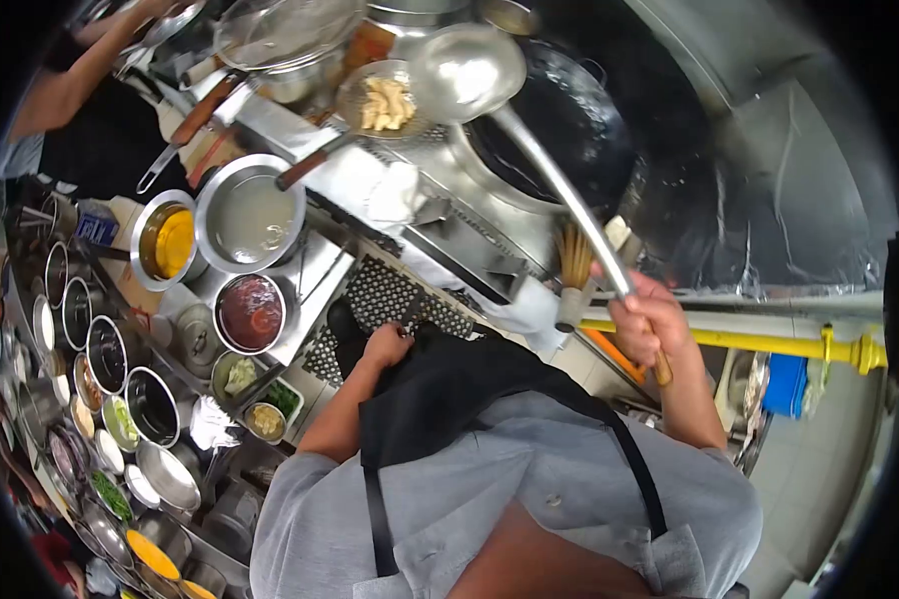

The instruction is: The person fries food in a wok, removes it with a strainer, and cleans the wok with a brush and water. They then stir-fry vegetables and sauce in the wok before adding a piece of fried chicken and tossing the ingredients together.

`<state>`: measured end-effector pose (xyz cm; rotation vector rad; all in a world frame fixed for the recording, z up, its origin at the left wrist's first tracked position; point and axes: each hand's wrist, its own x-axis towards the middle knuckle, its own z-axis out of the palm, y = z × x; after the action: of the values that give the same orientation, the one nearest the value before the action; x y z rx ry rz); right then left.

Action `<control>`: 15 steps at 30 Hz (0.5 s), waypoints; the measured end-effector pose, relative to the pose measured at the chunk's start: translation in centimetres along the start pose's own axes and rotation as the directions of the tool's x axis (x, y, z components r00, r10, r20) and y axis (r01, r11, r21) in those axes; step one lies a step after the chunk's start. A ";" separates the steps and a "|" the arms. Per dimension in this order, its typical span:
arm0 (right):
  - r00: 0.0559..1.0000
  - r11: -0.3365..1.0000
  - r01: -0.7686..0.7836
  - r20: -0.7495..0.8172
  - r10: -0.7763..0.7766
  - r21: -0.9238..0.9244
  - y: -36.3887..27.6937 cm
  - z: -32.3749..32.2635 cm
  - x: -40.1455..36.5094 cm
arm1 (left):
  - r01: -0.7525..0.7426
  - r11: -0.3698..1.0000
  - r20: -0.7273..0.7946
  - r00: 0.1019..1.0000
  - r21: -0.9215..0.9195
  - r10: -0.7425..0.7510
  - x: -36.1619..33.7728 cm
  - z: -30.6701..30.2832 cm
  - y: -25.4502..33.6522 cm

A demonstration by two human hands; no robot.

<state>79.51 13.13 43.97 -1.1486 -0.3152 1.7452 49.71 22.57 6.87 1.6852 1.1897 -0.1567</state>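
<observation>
My right hand (652, 321) is wrapped round the wooden-ended handle of a large metal ladle (569, 190). The ladle's bowl is raised over the stove, between a dark wok (569, 110) and a strainer (348, 98) that holds pale food pieces (388, 105). My left hand (388, 344) hangs low by my black apron (449, 394), its fingers curled closed; what they hold, if anything, is hidden. Just beyond my right hand, a bamboo wok brush (573, 265) leans at the stove's front edge.
Left of the stove stand a pot of cloudy liquid (250, 215), a pot of yellow liquid (170, 243) and a pot of red sauce (251, 313). Several ingredient bowls line the far-left counter. A yellow pipe (769, 342) runs along the right. Another person's arm (80, 75) shows at top left.
</observation>
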 end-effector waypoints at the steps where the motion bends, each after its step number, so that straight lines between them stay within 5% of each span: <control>1: 0.973 0.966 0.080 -0.191 -0.128 -0.244 -0.4 -0.3 -0.4 | -0.009 1.000 0.008 1.000 0.010 0.009 0.3 0.9 0.6; 2: 0.913 0.844 0.047 -0.320 -0.253 -0.535 -0.6 -0.1 0.0 | -0.032 0.999 0.025 0.999 0.028 0.031 0.8 1.6 1.3; 4: 0.745 0.444 -0.066 -0.340 -0.574 -0.894 0.2 -4.5 2.5 | -0.043 0.998 0.036 0.999 0.044 0.041 0.9 2.4 2.6; 6: 0.841 0.741 -0.060 -0.434 -0.324 -0.669 -2.0 -9.7 4.6 | -0.015 1.000 -0.016 1.000 0.007 0.015 -0.1 1.7 4.1; 7: 0.853 0.737 -0.057 -0.417 -0.315 -0.674 -1.8 -13.9 6.6 | -0.041 0.999 -0.057 0.998 0.004 0.041 -0.9 1.4 4.2; 8: 0.761 0.322 0.051 -0.171 -0.625 -0.946 -0.8 -18.6 8.9 | -0.023 1.000 -0.071 0.997 -0.004 0.023 -2.1 1.3 3.8; 9: 0.618 -0.186 0.083 0.197 -0.761 -0.979 0.0 -21.1 10.5 | 0.001 0.998 -0.174 0.985 -0.065 -0.012 -3.4 1.3 3.3; 10: 0.538 -0.333 -0.006 0.278 -0.796 -0.943 0.8 -20.0 10.9 | 0.019 0.992 -0.277 0.959 -0.124 -0.053 -4.9 0.9 2.5; 11: 0.661 0.228 0.090 -0.113 -0.742 -0.969 0.6 -19.1 10.4 | 0.053 0.992 -0.302 0.950 -0.112 -0.084 -6.7 0.4 1.5; 12: 0.800 0.716 0.068 -0.391 -0.455 -0.695 0.1 -16.9 9.8 | 0.074 0.989 -0.333 0.936 -0.131 -0.114 -7.9 0.4 -0.4; 14: 0.910 0.937 0.146 -0.327 -0.253 -0.319 -1.0 -19.0 9.6 | 0.231 0.940 -0.414 0.852 -0.251 -0.320 -11.3 2.4 -5.9; 15: 0.840 0.866 0.088 -0.430 -0.330 -0.492 -0.4 -16.9 9.8 | 0.316 0.896 -0.408 0.807 -0.311 -0.426 -13.4 3.1 -7.9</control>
<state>92.74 16.69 30.03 -1.7879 -0.5263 1.1330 38.32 11.69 8.25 1.2986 1.8314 0.1567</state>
